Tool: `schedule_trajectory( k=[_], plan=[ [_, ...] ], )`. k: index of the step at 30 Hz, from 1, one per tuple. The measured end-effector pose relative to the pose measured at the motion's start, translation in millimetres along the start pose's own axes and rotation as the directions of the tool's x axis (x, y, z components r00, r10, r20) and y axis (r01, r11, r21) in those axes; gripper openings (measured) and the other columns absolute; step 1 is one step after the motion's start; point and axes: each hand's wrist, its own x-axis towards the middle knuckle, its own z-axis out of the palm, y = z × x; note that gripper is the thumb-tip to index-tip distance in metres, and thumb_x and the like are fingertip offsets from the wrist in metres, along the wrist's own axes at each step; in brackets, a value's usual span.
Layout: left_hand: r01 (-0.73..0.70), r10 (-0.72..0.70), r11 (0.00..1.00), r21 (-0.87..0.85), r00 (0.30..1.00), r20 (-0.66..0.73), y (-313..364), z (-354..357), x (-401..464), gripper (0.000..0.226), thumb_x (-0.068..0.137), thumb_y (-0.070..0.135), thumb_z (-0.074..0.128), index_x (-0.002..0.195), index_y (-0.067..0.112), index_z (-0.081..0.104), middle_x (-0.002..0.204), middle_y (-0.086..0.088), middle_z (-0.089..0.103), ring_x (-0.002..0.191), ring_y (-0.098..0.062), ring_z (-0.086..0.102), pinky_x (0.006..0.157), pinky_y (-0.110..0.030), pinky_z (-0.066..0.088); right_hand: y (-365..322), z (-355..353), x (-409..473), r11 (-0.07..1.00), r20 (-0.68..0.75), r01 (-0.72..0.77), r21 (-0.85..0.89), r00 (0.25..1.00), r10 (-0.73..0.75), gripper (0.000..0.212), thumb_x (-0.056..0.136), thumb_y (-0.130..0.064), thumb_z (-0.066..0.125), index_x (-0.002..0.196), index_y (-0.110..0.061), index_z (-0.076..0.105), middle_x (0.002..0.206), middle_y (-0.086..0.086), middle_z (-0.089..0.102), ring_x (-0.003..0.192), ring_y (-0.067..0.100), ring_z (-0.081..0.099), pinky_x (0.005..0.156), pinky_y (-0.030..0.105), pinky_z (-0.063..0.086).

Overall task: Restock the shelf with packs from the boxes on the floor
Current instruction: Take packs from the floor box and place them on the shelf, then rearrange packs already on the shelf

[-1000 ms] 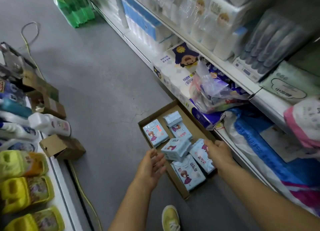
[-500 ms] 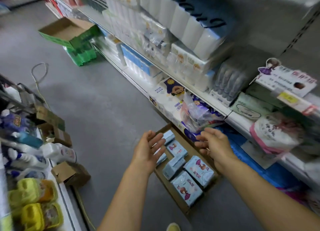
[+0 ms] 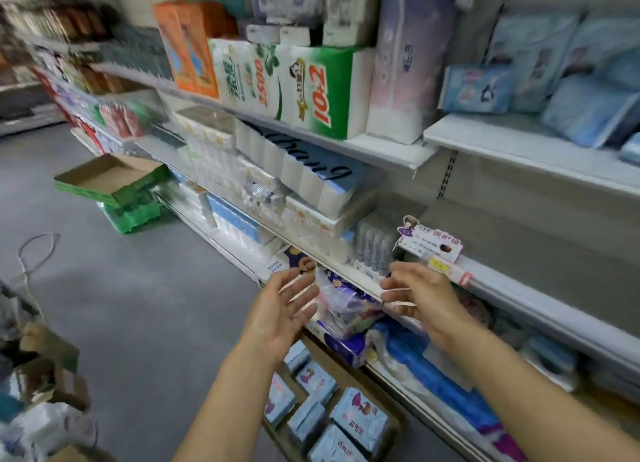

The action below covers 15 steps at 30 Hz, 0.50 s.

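A shallow cardboard box (image 3: 349, 368) lies on the floor by the shelving and holds several light-blue packs (image 3: 358, 418). Both my hands are raised above it, in front of the middle shelf (image 3: 519, 295), and hold nothing. My left hand (image 3: 284, 309) is spread with its palm turned right. My right hand (image 3: 419, 295) faces it with relaxed fingers, close to the shelf edge and a hanging price tag (image 3: 429, 245). More light-blue packs (image 3: 581, 80) lie on the upper right shelf.
Tissue and paper-roll packs (image 3: 298, 87) fill the shelves on the left. A crumpled plastic bag (image 3: 346, 305) sticks out between my hands. An open green-edged carton (image 3: 110, 179) stands further down the aisle. Bottles and small boxes (image 3: 45, 392) crowd the low left rack.
Both hands have risen from the box on the floor to shelf height, holding nothing. My view has tilted up from the floor towards the shelves.
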Motion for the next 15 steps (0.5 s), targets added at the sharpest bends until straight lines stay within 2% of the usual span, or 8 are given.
schedule_trajectory(
  k=[3, 6, 8, 11, 15],
  plan=[
    [-0.07, 0.067, 0.997, 0.033, 0.995, 0.075, 8, 44, -12, 0.018, 0.097, 0.025, 0.053, 0.107, 0.013, 0.064, 0.108, -0.009, 0.074, 0.093, -0.023, 0.069, 0.08, -0.036, 0.053, -30, -36, -12, 0.995, -0.034, 0.099, -0.022, 0.994, -0.1, 0.013, 0.097, -0.01, 0.053, 0.102, -0.009, 0.065, 0.087, 0.013, 0.069, 0.067, 0.02, 0.062, 0.052, 0.023, 0.045],
    [-0.111, 0.105, 0.993, 0.03, 0.984, 0.142, 8, 91, -25, 0.021, 0.097, 0.024, 0.053, 0.111, 0.012, 0.063, 0.107, -0.01, 0.074, 0.098, -0.025, 0.068, 0.088, -0.04, 0.053, -55, -73, -24, 0.987, -0.068, 0.159, -0.01, 0.985, -0.159, 0.012, 0.096, -0.01, 0.054, 0.1, -0.01, 0.065, 0.086, 0.014, 0.069, 0.066, 0.019, 0.06, 0.049, 0.022, 0.041],
    [-0.12, 0.111, 0.992, 0.036, 0.975, 0.195, 2, 123, -35, 0.022, 0.097, 0.025, 0.054, 0.111, 0.011, 0.063, 0.109, -0.011, 0.073, 0.102, -0.026, 0.067, 0.09, -0.04, 0.052, -71, -101, -32, 0.979, -0.089, 0.205, -0.009, 0.975, -0.205, 0.012, 0.096, -0.008, 0.054, 0.102, -0.01, 0.065, 0.084, 0.013, 0.069, 0.065, 0.02, 0.06, 0.051, 0.024, 0.042],
    [-0.132, 0.108, 0.988, 0.075, 0.959, 0.262, -13, 163, -49, 0.024, 0.099, 0.025, 0.051, 0.114, 0.012, 0.063, 0.109, -0.01, 0.074, 0.1, -0.025, 0.069, 0.085, -0.039, 0.053, -91, -146, -44, 0.96, -0.14, 0.28, -0.034, 0.949, -0.282, 0.015, 0.096, -0.004, 0.051, 0.099, -0.01, 0.064, 0.076, 0.009, 0.071, 0.061, 0.019, 0.061, 0.051, 0.024, 0.043],
    [-0.16, 0.1, 0.975, 0.151, 0.935, 0.341, -32, 214, -61, 0.025, 0.1, 0.026, 0.049, 0.117, 0.012, 0.062, 0.111, -0.01, 0.073, 0.1, -0.026, 0.068, 0.089, -0.04, 0.052, -110, -204, -57, 0.937, -0.215, 0.338, -0.087, 0.912, -0.349, 0.016, 0.096, -0.005, 0.051, 0.097, -0.014, 0.065, 0.074, 0.004, 0.072, 0.061, 0.017, 0.063, 0.054, 0.024, 0.043]
  ],
)
